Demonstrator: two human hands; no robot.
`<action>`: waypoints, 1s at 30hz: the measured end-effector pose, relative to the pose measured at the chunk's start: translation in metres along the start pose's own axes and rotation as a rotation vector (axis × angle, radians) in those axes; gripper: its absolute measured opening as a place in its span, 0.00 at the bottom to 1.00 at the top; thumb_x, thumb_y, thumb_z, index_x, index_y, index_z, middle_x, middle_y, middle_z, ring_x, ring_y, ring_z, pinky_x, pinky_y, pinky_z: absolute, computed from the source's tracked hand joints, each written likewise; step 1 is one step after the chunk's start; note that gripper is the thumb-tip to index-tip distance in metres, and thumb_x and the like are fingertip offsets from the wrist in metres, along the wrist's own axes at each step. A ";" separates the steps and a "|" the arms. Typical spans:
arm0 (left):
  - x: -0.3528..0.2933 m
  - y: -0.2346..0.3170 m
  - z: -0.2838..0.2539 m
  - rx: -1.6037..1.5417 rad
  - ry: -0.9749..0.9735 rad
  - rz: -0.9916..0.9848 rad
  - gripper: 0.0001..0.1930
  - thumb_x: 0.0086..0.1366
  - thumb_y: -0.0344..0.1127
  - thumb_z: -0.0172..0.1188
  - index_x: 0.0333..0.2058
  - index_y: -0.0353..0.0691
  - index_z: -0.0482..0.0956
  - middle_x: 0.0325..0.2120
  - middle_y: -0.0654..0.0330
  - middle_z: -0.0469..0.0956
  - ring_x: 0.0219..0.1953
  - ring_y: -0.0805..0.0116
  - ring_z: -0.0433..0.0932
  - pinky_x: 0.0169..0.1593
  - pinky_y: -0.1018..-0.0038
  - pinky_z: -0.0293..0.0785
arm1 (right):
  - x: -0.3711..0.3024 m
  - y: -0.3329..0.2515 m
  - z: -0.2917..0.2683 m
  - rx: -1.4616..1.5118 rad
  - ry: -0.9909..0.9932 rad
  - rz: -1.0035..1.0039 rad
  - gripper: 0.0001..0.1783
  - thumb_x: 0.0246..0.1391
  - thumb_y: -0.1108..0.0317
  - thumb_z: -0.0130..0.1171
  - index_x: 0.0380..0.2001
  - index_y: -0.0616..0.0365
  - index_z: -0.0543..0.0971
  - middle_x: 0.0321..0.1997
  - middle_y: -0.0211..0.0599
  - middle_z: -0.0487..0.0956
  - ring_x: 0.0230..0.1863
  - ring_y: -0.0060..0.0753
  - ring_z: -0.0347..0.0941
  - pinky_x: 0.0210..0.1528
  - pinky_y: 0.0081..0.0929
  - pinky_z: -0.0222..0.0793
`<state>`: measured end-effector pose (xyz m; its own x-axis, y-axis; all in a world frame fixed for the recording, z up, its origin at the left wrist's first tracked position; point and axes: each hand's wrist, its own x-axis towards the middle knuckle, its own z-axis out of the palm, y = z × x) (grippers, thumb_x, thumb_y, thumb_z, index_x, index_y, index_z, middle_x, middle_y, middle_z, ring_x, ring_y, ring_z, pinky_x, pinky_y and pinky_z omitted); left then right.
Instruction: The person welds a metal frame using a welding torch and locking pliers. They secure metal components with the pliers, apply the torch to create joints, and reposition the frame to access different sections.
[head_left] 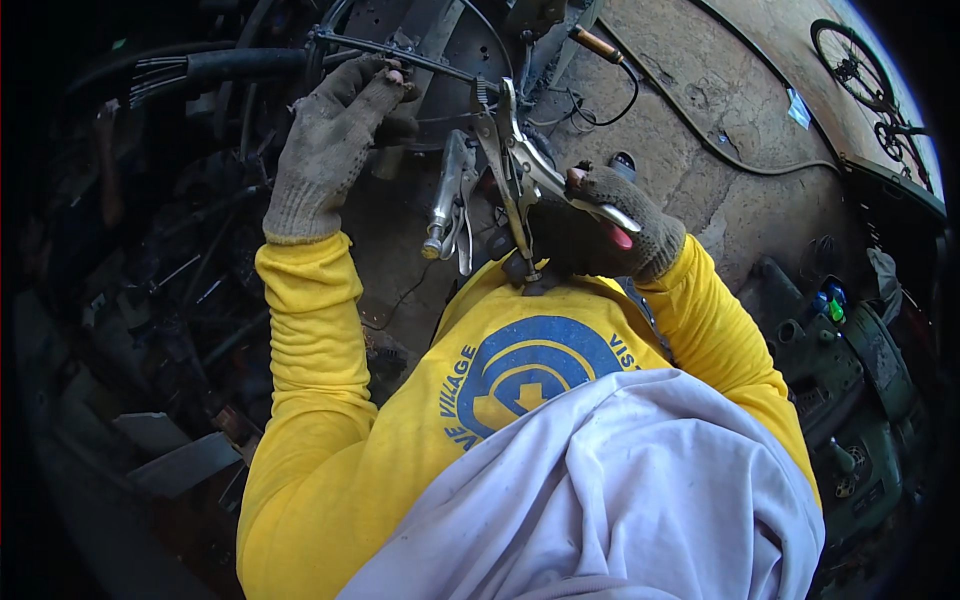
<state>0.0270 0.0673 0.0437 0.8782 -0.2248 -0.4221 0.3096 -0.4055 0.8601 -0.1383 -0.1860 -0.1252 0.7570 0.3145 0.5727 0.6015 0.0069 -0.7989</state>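
My left hand (335, 140), in a grey knitted glove with bare fingertips, is closed at a thin metal rod (435, 65) near the top. Its fingertips press against the rod, and a small dark piece shows beside them. My right hand (635, 220), gloved alike, wraps round the handle of silver locking pliers (525, 155). The jaws of these pliers sit at the rod's right end. A second pair of locking pliers (452, 195) hangs between my hands, its handles pointing down; what it grips is hard to make out.
A torch-like tool with a copper-coloured barrel (597, 45) and black cable lies beyond the pliers. A long hose (690, 125) crosses the stained ground. To the left is dark metal clutter with a cable bundle (160, 80). Green metal parts (850, 400) lie right; a bicycle (855, 65) stands far right.
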 end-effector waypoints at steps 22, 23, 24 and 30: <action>-0.012 0.007 0.008 0.336 -0.110 0.331 0.17 0.72 0.38 0.64 0.53 0.37 0.80 0.42 0.61 0.83 0.44 0.75 0.81 0.50 0.76 0.79 | 0.050 -0.055 -0.024 0.854 0.084 1.019 0.39 0.42 0.66 0.83 0.58 0.56 0.77 0.53 0.41 0.81 0.52 0.37 0.79 0.58 0.39 0.76; -0.012 0.006 0.007 0.329 -0.103 0.339 0.17 0.72 0.38 0.64 0.53 0.37 0.80 0.42 0.61 0.83 0.44 0.75 0.81 0.50 0.76 0.79 | 0.051 -0.056 -0.025 0.872 0.078 1.045 0.39 0.42 0.65 0.83 0.58 0.55 0.77 0.53 0.41 0.81 0.52 0.37 0.79 0.57 0.39 0.76; -0.011 0.005 0.006 0.306 -0.111 0.347 0.16 0.71 0.37 0.64 0.54 0.36 0.79 0.43 0.60 0.83 0.45 0.75 0.81 0.52 0.76 0.78 | 0.053 -0.056 -0.028 0.870 0.072 1.063 0.38 0.42 0.65 0.84 0.58 0.55 0.77 0.53 0.40 0.81 0.52 0.36 0.79 0.57 0.39 0.77; -0.015 0.000 -0.004 0.330 -0.086 0.392 0.18 0.72 0.33 0.63 0.57 0.34 0.77 0.47 0.59 0.82 0.48 0.74 0.81 0.54 0.75 0.78 | 0.059 -0.057 -0.041 0.631 -0.123 0.950 0.36 0.43 0.64 0.83 0.56 0.57 0.78 0.45 0.34 0.80 0.44 0.29 0.78 0.51 0.32 0.79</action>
<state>0.0156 0.0743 0.0511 0.8680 -0.4818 -0.1202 -0.1801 -0.5310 0.8280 -0.1177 -0.2064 -0.0387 0.7861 0.5375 -0.3051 -0.4611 0.1813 -0.8686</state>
